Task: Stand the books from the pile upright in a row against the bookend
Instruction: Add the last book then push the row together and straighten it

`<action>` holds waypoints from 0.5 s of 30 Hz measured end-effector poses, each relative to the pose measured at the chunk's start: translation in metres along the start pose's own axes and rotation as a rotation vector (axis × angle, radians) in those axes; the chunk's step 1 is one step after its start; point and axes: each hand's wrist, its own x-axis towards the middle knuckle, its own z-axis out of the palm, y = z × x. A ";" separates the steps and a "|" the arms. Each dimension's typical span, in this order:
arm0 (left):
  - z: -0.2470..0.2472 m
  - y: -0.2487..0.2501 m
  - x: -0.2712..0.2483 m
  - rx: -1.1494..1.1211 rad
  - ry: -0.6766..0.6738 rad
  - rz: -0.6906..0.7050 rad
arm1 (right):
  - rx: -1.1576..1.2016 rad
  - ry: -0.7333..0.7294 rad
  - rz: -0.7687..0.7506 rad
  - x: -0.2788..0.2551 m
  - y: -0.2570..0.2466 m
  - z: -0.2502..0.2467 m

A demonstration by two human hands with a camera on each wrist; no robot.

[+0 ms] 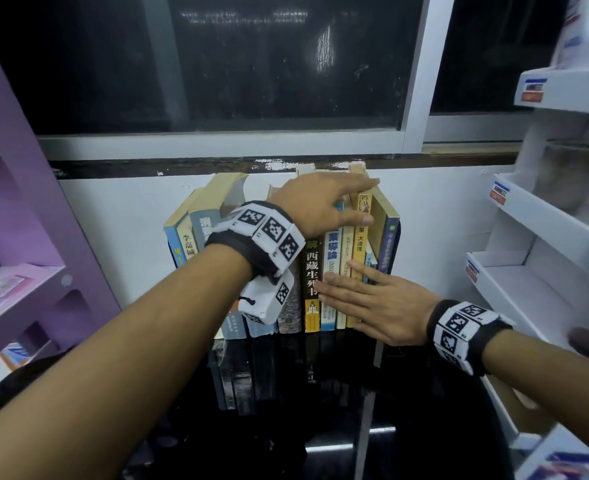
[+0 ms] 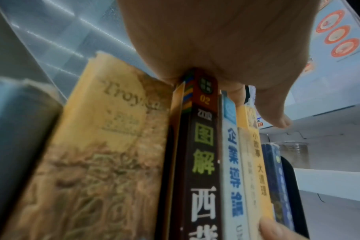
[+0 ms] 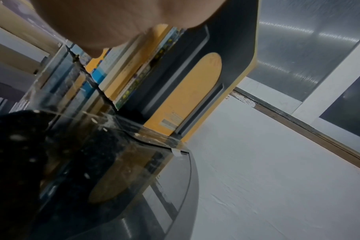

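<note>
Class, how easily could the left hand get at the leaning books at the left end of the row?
Probably yes: the left hand rests flat on the book tops, holding nothing, and the leaning books stand uncovered beside its wrist.

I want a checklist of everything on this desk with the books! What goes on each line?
Surface: glossy black tabletop, mirroring the spines.
Job's things: row of books standing upright, spines facing out; rightmost against the dark bookend; the leftmost ones lean.
Clutter: nothing seen on the table.
Hands: left hand lies flat across the book tops; right hand presses flat against the lower spines.
Cables: nothing seen.
Surroundings: dark window behind, purple shelf left, white display racks right.
</note>
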 end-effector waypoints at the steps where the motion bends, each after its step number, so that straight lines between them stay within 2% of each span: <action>1: 0.002 -0.001 0.001 0.030 -0.002 0.000 | -0.003 0.003 -0.003 0.000 0.001 0.002; 15: 0.004 -0.004 -0.001 0.096 0.060 0.059 | -0.026 0.029 -0.028 0.002 0.004 0.010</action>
